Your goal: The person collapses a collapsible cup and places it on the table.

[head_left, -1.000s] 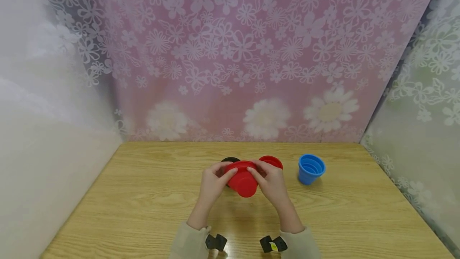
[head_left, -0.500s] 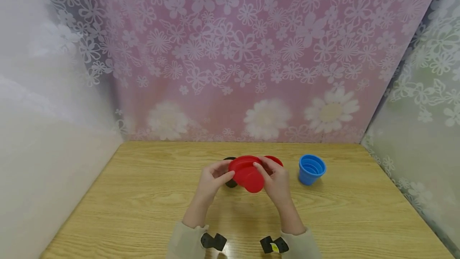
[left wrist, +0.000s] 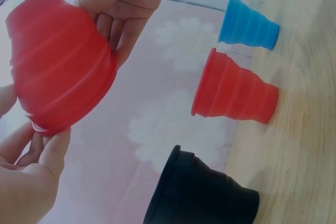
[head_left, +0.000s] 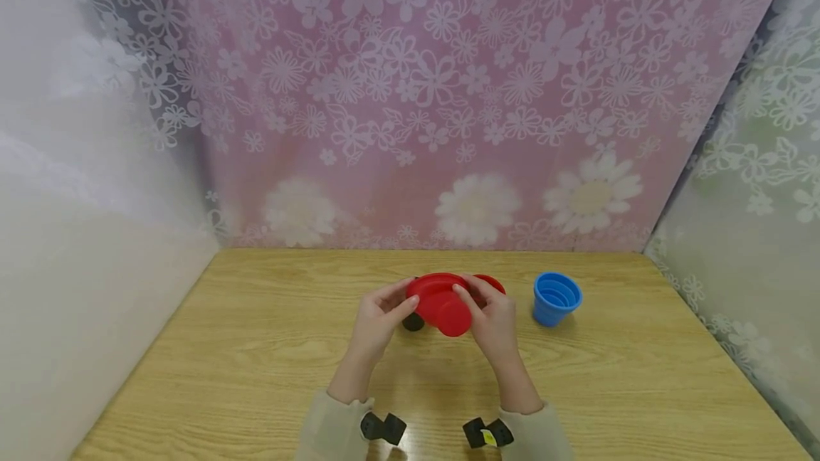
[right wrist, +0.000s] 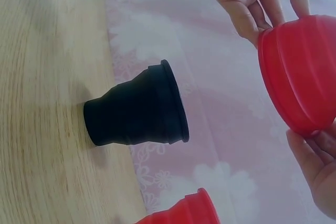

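Observation:
Both hands hold a red collapsible cup (head_left: 442,304) by its rim, raised above the table and tilted with its base toward me. My left hand (head_left: 374,319) pinches the rim's left side between thumb and fingers. On the other side, my right hand (head_left: 493,315) grips it, thumb on the ribbed wall. Behind the held cup stands a black cup (right wrist: 137,106), mostly hidden in the head view. A second red cup (left wrist: 235,88) stands upright beside the black one, partly covered by my right hand in the head view.
To the right on the wooden table (head_left: 256,354) stands an upright blue cup (head_left: 556,299). A pink flowered sheet (head_left: 410,105) hangs at the table's back edge. Pale sheets (head_left: 96,162) border the left and right sides.
Both hands have shifted the held red cup slightly up and to the right, covering more of the black cup. The standing cups have stayed in place.

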Available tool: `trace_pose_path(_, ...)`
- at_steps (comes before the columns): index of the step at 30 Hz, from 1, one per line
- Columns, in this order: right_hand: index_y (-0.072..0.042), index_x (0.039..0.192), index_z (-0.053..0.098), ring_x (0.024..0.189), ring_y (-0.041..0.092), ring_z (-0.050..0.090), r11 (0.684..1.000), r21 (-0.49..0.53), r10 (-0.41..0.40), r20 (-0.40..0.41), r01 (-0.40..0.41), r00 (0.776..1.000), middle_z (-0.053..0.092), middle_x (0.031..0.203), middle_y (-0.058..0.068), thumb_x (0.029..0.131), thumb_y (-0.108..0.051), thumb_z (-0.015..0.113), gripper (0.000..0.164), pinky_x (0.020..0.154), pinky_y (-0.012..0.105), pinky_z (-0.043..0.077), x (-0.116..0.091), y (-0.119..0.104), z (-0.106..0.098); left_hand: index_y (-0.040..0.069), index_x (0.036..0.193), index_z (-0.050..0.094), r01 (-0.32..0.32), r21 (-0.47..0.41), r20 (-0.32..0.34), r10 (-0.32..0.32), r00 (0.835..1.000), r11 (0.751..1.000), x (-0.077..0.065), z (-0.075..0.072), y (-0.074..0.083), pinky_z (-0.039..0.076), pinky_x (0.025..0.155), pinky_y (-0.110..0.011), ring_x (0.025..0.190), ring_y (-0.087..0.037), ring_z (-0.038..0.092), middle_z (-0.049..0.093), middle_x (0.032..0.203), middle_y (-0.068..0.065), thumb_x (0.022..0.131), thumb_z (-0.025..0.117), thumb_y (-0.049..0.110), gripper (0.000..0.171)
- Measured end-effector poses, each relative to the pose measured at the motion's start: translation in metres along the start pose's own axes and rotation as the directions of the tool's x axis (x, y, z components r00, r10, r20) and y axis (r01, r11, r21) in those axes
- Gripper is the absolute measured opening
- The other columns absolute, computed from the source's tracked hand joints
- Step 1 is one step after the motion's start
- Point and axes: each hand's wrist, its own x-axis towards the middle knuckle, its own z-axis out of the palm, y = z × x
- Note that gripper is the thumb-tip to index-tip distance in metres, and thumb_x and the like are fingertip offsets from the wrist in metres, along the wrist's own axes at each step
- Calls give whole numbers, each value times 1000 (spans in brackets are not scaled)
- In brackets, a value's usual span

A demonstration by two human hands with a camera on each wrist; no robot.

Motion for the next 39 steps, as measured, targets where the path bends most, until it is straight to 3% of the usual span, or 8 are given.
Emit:
trace_pose_path(10, 1, 100, 65, 67, 17, 61, 999, -4, 52, -13, -52, 999, 65, 85, 10, 79, -9, 66, 23, 58, 24, 51, -1, 0, 2, -9, 113, 55, -52, 31, -40, 53, 998, 998, 1, 4, 2, 50, 73, -27, 83, -15, 59, 59, 102, -22, 81, 61, 1, 34)
trace_pose_path(17, 1, 100, 65, 59, 16, 55, 996, 39, 80, -9, -79, 997, 64, 80, 9, 80, -11, 65, 24, 49, 21, 48, -1, -2, 4, -10, 112, 56, -42, 85, -86, 49, 995, 996, 3, 7, 1, 50, 71, -26, 81, -16, 59, 59, 99, -23, 80, 61, -3, 33)
trace_pose_path(23, 4, 101, 64, 59, 17, 52, 989, 61, 136, 39, -138, 990, 64, 84, 12, 81, -6, 62, 22, 52, 19, 46, 1, -21, 1, -9, 109, 58, -73, 141, -142, 93, 985, 987, 3, 9, 1, 50, 69, -24, 83, -21, 59, 60, 96, -21, 81, 62, 0, 30)
trace_pose_path(27, 7, 108, 58, 58, 15, 50, 962, 159, 199, 140, -221, 970, 60, 86, 16, 85, -3, 56, 25, 52, 18, 45, 2, -34, -3, -8, 106, 60, -106, 138, -204, 133, 970, 985, 3, 11, 2, 50, 67, -21, 82, -14, 59, 62, 95, -18, 81, 63, 3, 28)
trace_pose_path(30, 7, 116, 53, 69, 11, 55, 911, 292, 220, 258, -293, 941, 58, 97, 18, 88, -4, 53, 30, 61, 19, 48, 2, -25, -3, -8, 105, 61, -102, 111, -259, 128, 958, 989, 2, 12, 4, 49, 65, -19, 79, -10, 58, 62, 94, -18, 80, 63, 3, 26)
trace_pose_path(33, 7, 120, 48, 88, 10, 57, 866, 383, 188, 348, -322, 919, 54, 110, 20, 88, -4, 52, 34, 73, 23, 49, 1, -13, -2, -10, 104, 60, -93, 104, -291, 119, 949, 990, -2, 14, 13, 48, 63, -18, 76, -8, 56, 62, 93, -18, 81, 62, 1, 26)
trace_pose_path(36, 7, 121, 48, 93, 12, 56, 853, 412, 164, 373, -321, 913, 53, 112, 21, 88, -6, 54, 36, 75, 25, 49, 0, -5, -1, -12, 104, 59, -85, 119, -298, 117, 947, 989, -5, 16, 22, 48, 64, -18, 75, -8, 55, 61, 95, -19, 81, 61, 0, 26)
trace_pose_path(39, 7, 120, 49, 95, 11, 56, 860, 409, 158, 357, -306, 921, 54, 112, 20, 86, -7, 56, 37, 76, 24, 48, 0, -1, -1, -11, 106, 59, -59, 138, -277, 96, 956, 989, -6, 16, 23, 49, 65, -19, 78, -9, 56, 61, 98, -18, 81, 62, 3, 28)
